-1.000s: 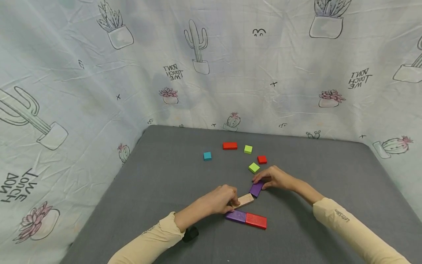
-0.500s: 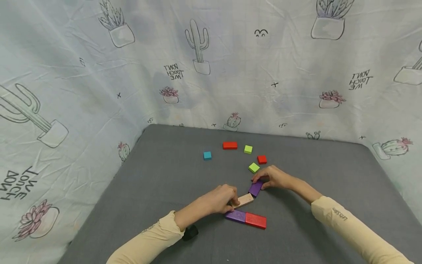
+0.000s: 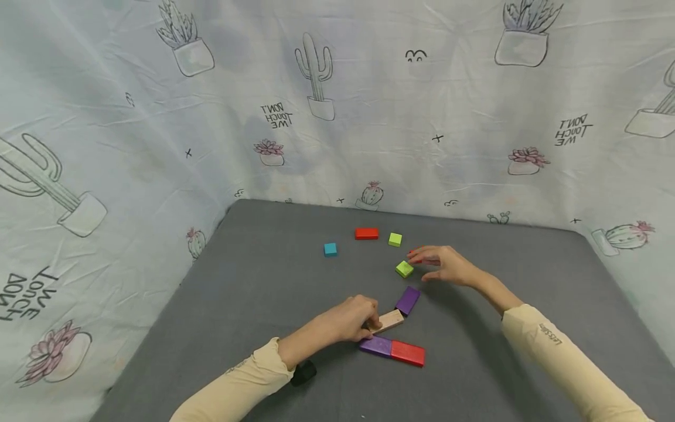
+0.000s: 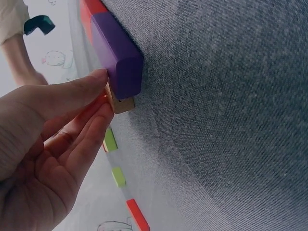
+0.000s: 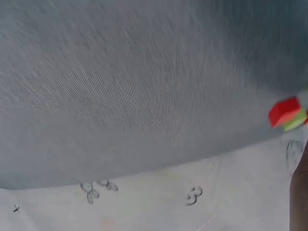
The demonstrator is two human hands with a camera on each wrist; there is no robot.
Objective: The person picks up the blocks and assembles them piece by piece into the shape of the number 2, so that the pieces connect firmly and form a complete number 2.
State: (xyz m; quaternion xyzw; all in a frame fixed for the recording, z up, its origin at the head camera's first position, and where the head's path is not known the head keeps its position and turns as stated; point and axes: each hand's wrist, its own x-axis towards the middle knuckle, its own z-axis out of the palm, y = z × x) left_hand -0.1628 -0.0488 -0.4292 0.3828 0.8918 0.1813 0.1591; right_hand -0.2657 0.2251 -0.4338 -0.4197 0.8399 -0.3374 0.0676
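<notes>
My left hand (image 3: 348,319) pinches the near end of a plain wooden block (image 3: 389,321) on the table. In the left wrist view its thumb lies by the corner of a purple block (image 4: 118,55), with the wooden block (image 4: 123,105) behind. That purple block meets a red block (image 3: 408,353) end to end. A second purple block (image 3: 408,300) lies at an angle against the wooden block's far end. My right hand (image 3: 448,265) hovers with spread fingers beside a lime green block (image 3: 404,269), partly covering a small red block (image 3: 415,256). It holds nothing visible.
Further back on the grey table (image 3: 274,264) lie a longer red block (image 3: 366,234), another lime green block (image 3: 395,239) and a blue block (image 3: 330,249). A cactus-printed cloth (image 3: 369,117) hangs behind the table. Something black (image 3: 303,373) shows beneath my left wrist.
My right hand has let go of the angled purple block and moved away from me towards the small red and green blocks. My left hand stays on the wooden block.
</notes>
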